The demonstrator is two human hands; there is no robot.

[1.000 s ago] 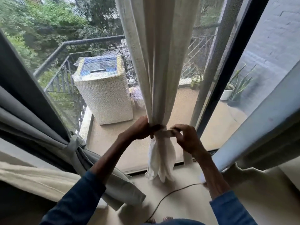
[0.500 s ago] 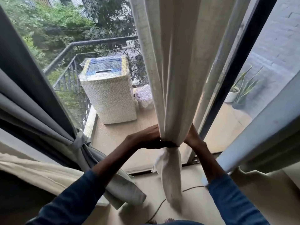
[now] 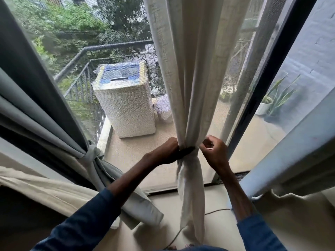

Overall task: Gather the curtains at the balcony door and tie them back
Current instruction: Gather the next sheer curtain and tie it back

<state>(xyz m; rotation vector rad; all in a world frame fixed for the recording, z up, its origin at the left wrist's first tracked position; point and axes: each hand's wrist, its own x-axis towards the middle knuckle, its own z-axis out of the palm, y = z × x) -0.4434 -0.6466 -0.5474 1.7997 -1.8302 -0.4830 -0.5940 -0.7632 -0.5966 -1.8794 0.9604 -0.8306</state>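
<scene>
Currently: the balcony door spans the view. All positions are given relative to the cream curtain, which hangs mid-door, bunched into a narrow neck low down with its tail reaching the floor.

- Left of it, the grey curtain is already gathered and knotted back.
- Behind it and to its left, out on the balcony, stands a covered washing machine.
- The left hand grips the neck from its left, fingers wrapped tight round the bunch.
- The right hand sits just right of the neck, fingers curled narrow. Whether they pinch a tie end cannot be told.

Judgement: this is the tying step, and the task is past halfway. To do it well, hold the left grip firm so the pleats do not slip, pass the tie snug at the neck, pull it level, and knot before letting go.
</scene>
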